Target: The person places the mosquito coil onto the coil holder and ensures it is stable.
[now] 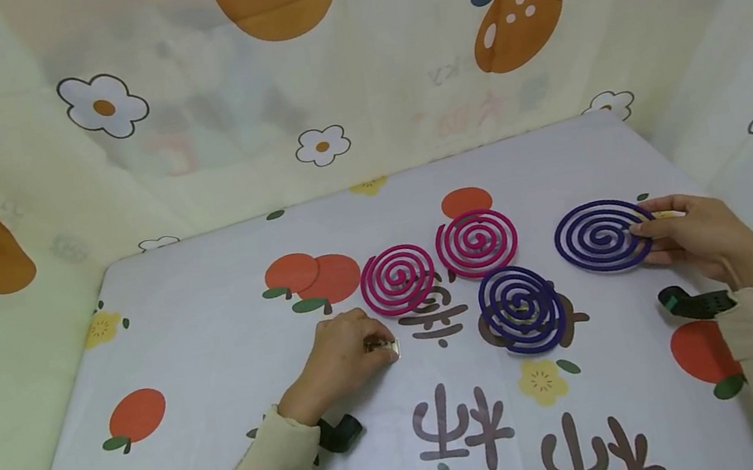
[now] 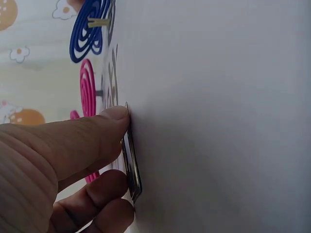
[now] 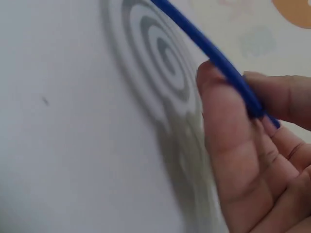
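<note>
My right hand (image 1: 698,237) pinches a dark blue mosquito coil (image 1: 603,235) at its right edge, thumb on top. In the right wrist view the coil (image 3: 209,48) is raised above the table and throws a spiral shadow. My left hand (image 1: 345,354) pinches a small, thin, shiny metal coil stand (image 2: 131,167) just at the tabletop; part of it is behind the fingers. Nearest to that hand is a pink coil (image 1: 398,280). A second pink coil (image 1: 476,242) and another blue coil (image 1: 522,310) are to its right.
The white tablecloth (image 1: 209,315) carries printed fruit, flowers and characters. Patterned curtains (image 1: 196,157) hang behind and at both sides of the table. A beige piece (image 2: 98,22) supports a blue coil in the left wrist view. Dark straps (image 1: 694,302) circle the wrists.
</note>
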{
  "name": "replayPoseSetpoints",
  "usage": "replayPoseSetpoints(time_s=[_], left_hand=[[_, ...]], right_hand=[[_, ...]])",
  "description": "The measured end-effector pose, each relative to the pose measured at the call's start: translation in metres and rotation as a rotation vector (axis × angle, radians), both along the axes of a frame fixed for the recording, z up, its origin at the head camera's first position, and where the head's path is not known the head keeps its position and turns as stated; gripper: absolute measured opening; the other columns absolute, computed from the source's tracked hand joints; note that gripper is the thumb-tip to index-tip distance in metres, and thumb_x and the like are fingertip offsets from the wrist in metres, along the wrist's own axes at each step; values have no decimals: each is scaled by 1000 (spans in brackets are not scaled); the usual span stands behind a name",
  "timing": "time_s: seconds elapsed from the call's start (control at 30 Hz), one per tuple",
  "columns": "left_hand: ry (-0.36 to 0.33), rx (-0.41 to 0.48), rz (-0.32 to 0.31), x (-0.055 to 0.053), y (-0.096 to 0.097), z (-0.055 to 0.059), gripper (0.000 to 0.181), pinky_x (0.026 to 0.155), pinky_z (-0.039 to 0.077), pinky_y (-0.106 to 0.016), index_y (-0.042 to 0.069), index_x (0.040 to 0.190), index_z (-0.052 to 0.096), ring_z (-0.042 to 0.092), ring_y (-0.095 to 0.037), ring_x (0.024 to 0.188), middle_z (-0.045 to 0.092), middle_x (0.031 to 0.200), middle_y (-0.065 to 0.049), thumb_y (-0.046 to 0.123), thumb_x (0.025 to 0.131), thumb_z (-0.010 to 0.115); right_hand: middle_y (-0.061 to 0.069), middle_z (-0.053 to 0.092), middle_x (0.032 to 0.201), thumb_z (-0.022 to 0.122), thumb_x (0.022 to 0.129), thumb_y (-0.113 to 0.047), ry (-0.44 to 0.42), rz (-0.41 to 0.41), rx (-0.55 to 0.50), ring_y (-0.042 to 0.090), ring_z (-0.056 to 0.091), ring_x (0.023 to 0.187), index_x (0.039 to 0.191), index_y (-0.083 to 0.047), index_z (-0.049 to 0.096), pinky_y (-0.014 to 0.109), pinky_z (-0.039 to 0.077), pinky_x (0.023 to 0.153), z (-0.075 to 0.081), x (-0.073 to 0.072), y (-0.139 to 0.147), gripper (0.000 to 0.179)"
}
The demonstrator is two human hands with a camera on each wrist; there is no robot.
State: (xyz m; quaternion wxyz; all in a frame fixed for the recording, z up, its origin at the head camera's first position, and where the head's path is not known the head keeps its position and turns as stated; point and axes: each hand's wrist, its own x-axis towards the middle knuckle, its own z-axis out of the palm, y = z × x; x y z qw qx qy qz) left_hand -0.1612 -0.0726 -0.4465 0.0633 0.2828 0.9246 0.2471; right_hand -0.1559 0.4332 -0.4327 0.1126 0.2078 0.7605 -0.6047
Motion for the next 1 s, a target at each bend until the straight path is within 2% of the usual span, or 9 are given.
replayPoseSetpoints(time_s=[0.13, 0.27, 0.43, 0.67, 1.0], left_hand=[[3, 12, -12, 4, 4, 1, 14, 83, 41, -42, 18, 98, 82, 58, -11, 82, 63, 83, 8, 23, 86, 87], [25, 26, -29, 8, 8, 1, 14, 83, 41, -42, 17, 97, 82, 57, -11, 81, 62, 81, 9, 22, 86, 87], [38, 33, -43, 10, 12, 1, 14, 85, 41, -42, 16, 96, 82, 57, -9, 80, 61, 79, 10, 23, 86, 87], [32, 40, -49, 15, 19, 1, 13, 89, 42, -45, 17, 96, 81, 58, -9, 82, 63, 80, 9, 25, 86, 87], [83, 49, -56, 22, 28, -4, 13, 86, 42, -43, 18, 92, 80, 57, -8, 79, 64, 79, 6, 27, 86, 87]], right_hand=[[-14, 71, 89, 81, 93, -16, 50, -83, -165, 11, 72, 75, 125, -22, 55, 30, 63, 67, -3, 7, -7, 41], [-11, 73, 93, 82, 91, -11, 117, -156, -307, 11, 73, 77, 123, -22, 61, 30, 63, 66, -6, 14, -16, 40], [-5, 75, 98, 75, 94, -1, 189, -179, -474, 14, 74, 77, 118, -19, 68, 32, 63, 63, -4, 21, -31, 31], [-2, 77, 102, 72, 95, 3, 233, -113, -526, 15, 76, 81, 120, -16, 67, 30, 62, 63, 1, 28, -65, 31], [1, 77, 100, 73, 97, -3, 265, -10, -507, 12, 73, 77, 130, -13, 56, 26, 61, 63, 3, 38, -121, 38]])
